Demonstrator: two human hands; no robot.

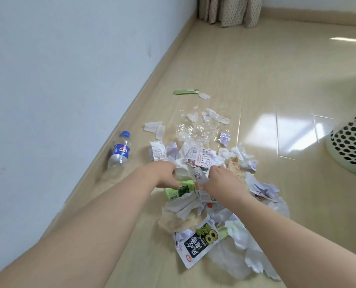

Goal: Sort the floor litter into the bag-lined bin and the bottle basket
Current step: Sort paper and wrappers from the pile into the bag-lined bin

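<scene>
Glossy tan floor (256, 65) carries a litter pile (210, 183) at centre, where the left hand (166, 175) and right hand (222, 181) pinch light, crumply papers best gathered in bunches; a slippery, rollable bottle (120, 150) lies at 9 o'clock, the basket (351, 146) at 3.

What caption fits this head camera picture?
Both hands gather paper litter beside a bottle.
</scene>
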